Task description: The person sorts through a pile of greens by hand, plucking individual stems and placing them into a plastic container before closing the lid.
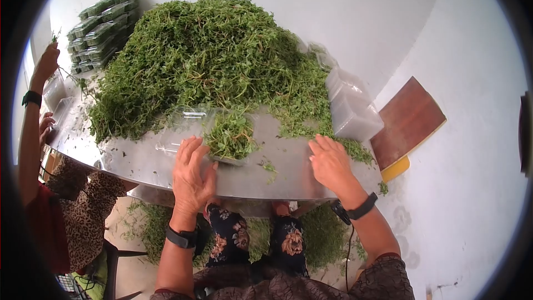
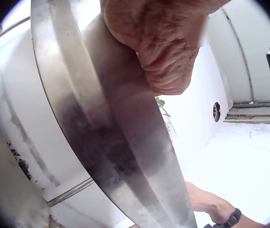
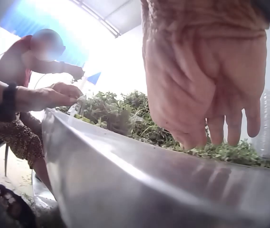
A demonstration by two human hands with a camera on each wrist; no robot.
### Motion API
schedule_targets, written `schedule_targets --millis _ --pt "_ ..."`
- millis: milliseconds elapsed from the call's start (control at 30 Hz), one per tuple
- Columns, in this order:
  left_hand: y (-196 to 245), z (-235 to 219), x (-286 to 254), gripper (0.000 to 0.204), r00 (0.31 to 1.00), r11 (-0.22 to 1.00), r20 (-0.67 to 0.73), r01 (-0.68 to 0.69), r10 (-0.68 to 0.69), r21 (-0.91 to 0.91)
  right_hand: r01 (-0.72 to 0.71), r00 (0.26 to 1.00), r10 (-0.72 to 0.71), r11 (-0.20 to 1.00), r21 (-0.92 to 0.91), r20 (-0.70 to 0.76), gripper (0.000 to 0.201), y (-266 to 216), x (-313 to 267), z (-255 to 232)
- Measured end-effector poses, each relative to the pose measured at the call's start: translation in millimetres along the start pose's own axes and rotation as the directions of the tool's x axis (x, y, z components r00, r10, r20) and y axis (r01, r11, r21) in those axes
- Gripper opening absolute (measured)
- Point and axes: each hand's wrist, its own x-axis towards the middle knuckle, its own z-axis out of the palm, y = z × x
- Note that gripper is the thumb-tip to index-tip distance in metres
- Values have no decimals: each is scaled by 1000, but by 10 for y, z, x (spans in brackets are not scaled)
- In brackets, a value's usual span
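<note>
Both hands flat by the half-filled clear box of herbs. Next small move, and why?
Probably close the lid. The clear box at the table edge already holds a clump of herbs, its lid lies open to the left, and the left hand rests right on it. The right hand lies flat on the metal, holding nothing, free to steady the box. The herb pile sits just behind.

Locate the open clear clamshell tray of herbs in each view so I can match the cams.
Head: the clamshell tray sits centre frame on the metal table, between the left hand and right hand, at the foot of the herb pile.
Left wrist: not in view.
Right wrist: cannot tell; only a blurred clump of greens shows there.
Shared landmark: the metal table's edge.
</note>
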Motion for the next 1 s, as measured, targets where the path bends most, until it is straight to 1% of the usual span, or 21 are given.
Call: schedule_targets --millis 100,133,200,233,300,333,400,433,467,500,533,600,633,700,733,767,800,833,900,933,1000 --pt "-3 -13 -11 37 1000 1000 -2 7 -7 1 -17 998 21 997 -75 51 44 16 292 182" --pt "-1 -8 -16 37 1000 1000 2 12 -12 -2 -3 999 7 997 -73 44 44 18 336 196" --pt "11 -9 -1 37 1000 1000 -1 22 -22 -4 -99 983 103 994 -36 149 44 68 345 155" --pt "22 -16 1 37 1000 1000 6 25 -25 -7 -92 984 97 995 -38 150 44 105 329 120" --pt "22 -22 -7 37 999 1000 16 29 -28 -12 -191 933 218 974 -120 286 41 209 253 52" --pt "22 -17 -12 37 999 1000 15 29 -29 -12 -190 933 218 974 -123 287 41 284 156 49" --pt "45 -22 -55 37 999 999 20 39 -38 -21 -145 963 166 983 -109 211 35 424 -126 40" --pt "44 -24 -53 37 999 999 21 36 -36 -22 -145 963 167 983 -114 212 35 445 -184 -48" --pt "45 -28 -51 37 999 999 23 33 -32 -22 -197 912 244 966 -170 330 32 429 -246 -197" --pt "47 -31 -52 37 999 999 21 32 -32 -24 -240 841 321 943 -231 436 29 426 -302 -325" --pt "51 -32 -51 38 999 999 18 29 -29 -28 -241 842 322 942 -234 432 29 474 -359 -415" --pt "58 -31 -45 38 1000 999 11 23 -22 -35 -136 783 285 946 -295 553 29 560 -447 -566" --pt "61 -29 -45 38 1000 999 15 22 -21 -33 -138 784 288 944 -298 549 29 547 -436 -626" --pt "69 -26 -49 38 1000 999 17 19 -18 -33 -111 789 190 979 -169 584 31 515 -357 -746" --pt "49 -14 -5 38 1000 1000 13 14 -14 -26 -111 799 191 979 -172 570 31 464 -246 -793" --pt "48 -19 -2 38 1000 1000 18 18 -17 -17 -127 880 141 990 -61 453 36 369 -147 -832" --pt "46 -19 -6 38 1000 1000 11 14 -14 -14 -124 942 101 991 54 319 40 315 -47 -849" --pt "45 -18 -11 38 1000 1000 14 19 -19 -12 -121 945 98 991 55 313 40 338 62 -801" --pt "43 -21 -19 39 1000 1000 16 21 -21 -6 -75 981 57 993 92 183 57 452 326 -586" --pt "39 -26 -20 39 1000 1000 23 21 -21 -12 -72 982 54 993 95 179 57 488 495 -523" --pt "35 -34 -17 39 999 1000 27 18 -18 -13 -212 949 175 970 122 262 71 552 891 -433"
